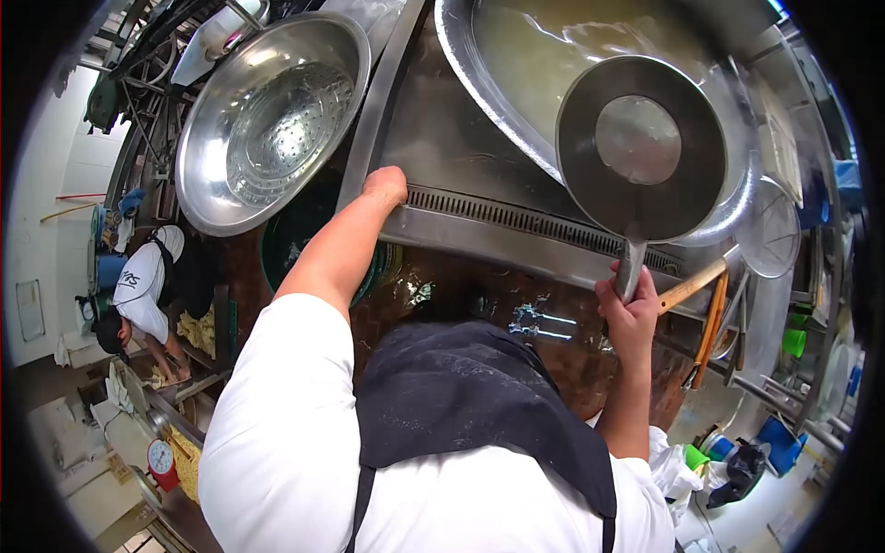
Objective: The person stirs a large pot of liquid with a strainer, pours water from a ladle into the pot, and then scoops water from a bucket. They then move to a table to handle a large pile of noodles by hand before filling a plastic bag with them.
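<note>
Right grip (631, 309) is clamped around the metal handle (631, 272) of a round, dark-walled metal pan (639, 143), which has a paler disc in the middle of its bottom. The pan overlaps the near right side of a large steel pot (493, 111) filled with cloudy, yellowish liquid (516, 55); whether it rests on the rim or hangs just above it, I cannot tell. Left grip (385, 186) lies curled at the near left corner of the steel desk (452, 129), its fingers hidden from view, so I cannot tell how tightly they are closed. Between the two runs a slotted drain grate (516, 214) along the front of the desk. To the left is a wide steel colander (290, 120), tilted, with holes across its bottom. Just right of the pan sits a round mesh strainer (770, 226), with a wooden handle (696, 284) near the right grip. A black apron (461, 387) with whitish dust covers the wearer's front. Far left, a co-worker (147, 286) in a white shirt bends forward near yellowish strands (197, 334), and a red dial scale (161, 461) stands nearer.
</note>
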Demonstrator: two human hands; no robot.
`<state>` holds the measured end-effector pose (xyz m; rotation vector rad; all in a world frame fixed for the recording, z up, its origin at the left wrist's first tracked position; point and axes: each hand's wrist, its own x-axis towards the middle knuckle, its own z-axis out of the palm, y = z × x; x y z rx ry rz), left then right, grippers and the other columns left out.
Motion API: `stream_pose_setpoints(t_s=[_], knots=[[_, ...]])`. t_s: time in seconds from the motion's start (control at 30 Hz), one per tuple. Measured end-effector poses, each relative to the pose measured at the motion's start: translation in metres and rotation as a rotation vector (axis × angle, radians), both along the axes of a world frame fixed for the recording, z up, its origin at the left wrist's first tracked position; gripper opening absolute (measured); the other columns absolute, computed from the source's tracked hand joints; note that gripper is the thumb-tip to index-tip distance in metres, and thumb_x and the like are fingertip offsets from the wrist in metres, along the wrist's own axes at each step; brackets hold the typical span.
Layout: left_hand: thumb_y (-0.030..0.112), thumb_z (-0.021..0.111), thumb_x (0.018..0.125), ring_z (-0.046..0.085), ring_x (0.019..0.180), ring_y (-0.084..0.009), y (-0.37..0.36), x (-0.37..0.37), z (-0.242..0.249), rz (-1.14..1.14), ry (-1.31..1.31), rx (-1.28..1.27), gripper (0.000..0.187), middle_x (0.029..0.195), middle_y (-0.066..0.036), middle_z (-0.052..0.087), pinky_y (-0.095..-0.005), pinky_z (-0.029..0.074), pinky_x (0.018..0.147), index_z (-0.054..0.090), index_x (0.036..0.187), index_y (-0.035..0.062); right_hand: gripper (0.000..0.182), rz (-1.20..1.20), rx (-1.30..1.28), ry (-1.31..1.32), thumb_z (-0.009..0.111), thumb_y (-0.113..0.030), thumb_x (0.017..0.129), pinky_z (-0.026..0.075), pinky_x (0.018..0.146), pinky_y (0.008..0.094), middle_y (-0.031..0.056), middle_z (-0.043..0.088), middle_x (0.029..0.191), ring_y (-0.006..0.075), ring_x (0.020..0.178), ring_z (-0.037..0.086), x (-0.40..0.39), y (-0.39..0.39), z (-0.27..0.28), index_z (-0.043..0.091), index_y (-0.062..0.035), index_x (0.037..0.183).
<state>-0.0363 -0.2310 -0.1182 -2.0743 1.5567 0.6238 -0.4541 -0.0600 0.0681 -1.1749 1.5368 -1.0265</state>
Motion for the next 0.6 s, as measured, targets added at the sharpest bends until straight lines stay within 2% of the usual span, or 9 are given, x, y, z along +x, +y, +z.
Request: stream_pose_setpoints(t_s=[0.13,0.2,0.23,0.3,0.33,0.37,0.43,0.47,0.6], knots=[[0.014,0.077,0.075,0.067,0.113,-0.0299,0.003,0.009,-0.002,0.029,0.027,-0.026,0.036,0.117,-0.014,0.07,-0.0413,0.054,0.094,0.074,0.111,0.0105,0.027,0.083,0.053,-0.068,0.073,-0.004,0.085,0.04,0.056,0.0205,-0.0041,0.053,0.074,0.0039,0.062,0.05,0.006,-0.009,-0.001,0.059,-0.0022,0.108],[0.015,0.075,0.076,0.069,0.105,-0.0321,-0.001,0.017,-0.006,-0.158,0.086,0.002,0.031,0.111,-0.018,0.071,-0.0425,0.055,0.089,0.074,0.107,0.0096,0.027,0.111,0.072,-0.074,0.072,-0.004,0.085,0.04,0.056,0.0206,-0.0038,0.054,0.074,0.0041,0.062,0.05,0.01,-0.015,0.002,0.059,-0.0019,0.108],[0.015,0.075,0.076,0.069,0.105,-0.0321,-0.002,0.02,-0.009,-0.154,0.089,0.007,0.031,0.111,-0.018,0.071,-0.0425,0.055,0.089,0.074,0.107,0.0096,0.026,0.128,0.084,-0.081,0.072,-0.003,0.084,0.04,0.056,0.0208,-0.0035,0.054,0.074,0.0043,0.062,0.05,0.012,-0.017,0.003,0.059,-0.0016,0.107],[0.006,0.077,0.07,0.07,0.076,-0.0257,-0.005,0.025,0.001,-0.088,0.319,0.01,0.021,0.088,-0.013,0.073,-0.0385,0.056,0.069,0.071,0.09,0.0072,0.027,0.135,0.087,-0.064,0.072,-0.003,0.084,0.04,0.056,0.021,-0.0032,0.054,0.074,0.0045,0.062,0.05,0.016,-0.019,0.002,0.059,-0.0015,0.107],[0.003,0.077,0.069,0.065,0.064,-0.0198,-0.01,0.026,0.006,0.068,0.409,0.133,0.019,0.077,-0.008,0.069,-0.036,0.053,0.058,0.068,0.085,0.0074,0.027,0.137,0.084,-0.049,0.071,-0.003,0.083,0.04,0.056,0.0212,-0.0029,0.055,0.075,0.0047,0.062,0.05,0.019,-0.019,0.002,0.06,-0.0013,0.107],[0.003,0.077,0.069,0.065,0.064,-0.0198,-0.011,0.029,0.007,0.066,0.409,0.137,0.019,0.077,-0.008,0.069,-0.036,0.053,0.058,0.068,0.085,0.0074,0.027,0.134,0.088,-0.048,0.071,-0.003,0.083,0.04,0.056,0.0212,-0.0029,0.055,0.075,0.0047,0.062,0.05,0.022,-0.018,0.003,0.06,-0.0013,0.107],[0.0,0.074,0.071,0.066,0.063,-0.0197,-0.011,0.033,0.008,0.221,0.577,0.125,0.02,0.076,-0.006,0.067,-0.0365,0.054,0.054,0.067,0.088,0.0077,0.028,0.139,0.092,-0.038,0.072,-0.004,0.083,0.041,0.057,0.0215,-0.0027,0.055,0.075,0.0051,0.062,0.051,0.028,-0.016,0.006,0.06,-0.0012,0.108],[-0.003,0.067,0.076,0.066,0.063,-0.02,-0.006,0.031,0.007,0.462,0.758,0.092,0.018,0.076,-0.006,0.067,-0.0374,0.055,0.053,0.064,0.09,0.0066,0.028,0.137,0.093,-0.035,0.072,-0.004,0.083,0.041,0.057,0.0215,-0.0027,0.055,0.075,0.0051,0.062,0.051,0.03,-0.014,0.006,0.06,-0.0012,0.108],[-0.004,0.058,0.081,0.069,0.071,-0.0193,0.005,0.033,0.015,0.672,0.955,0.0,0.014,0.081,-0.007,0.067,-0.0367,0.057,0.06,0.06,0.089,0.0073,0.031,0.138,0.094,-0.046,0.075,-0.01,0.083,0.042,0.058,0.0216,-0.0028,0.055,0.075,0.0053,0.063,0.051,0.041,-0.007,0.005,0.06,-0.0011,0.11]])
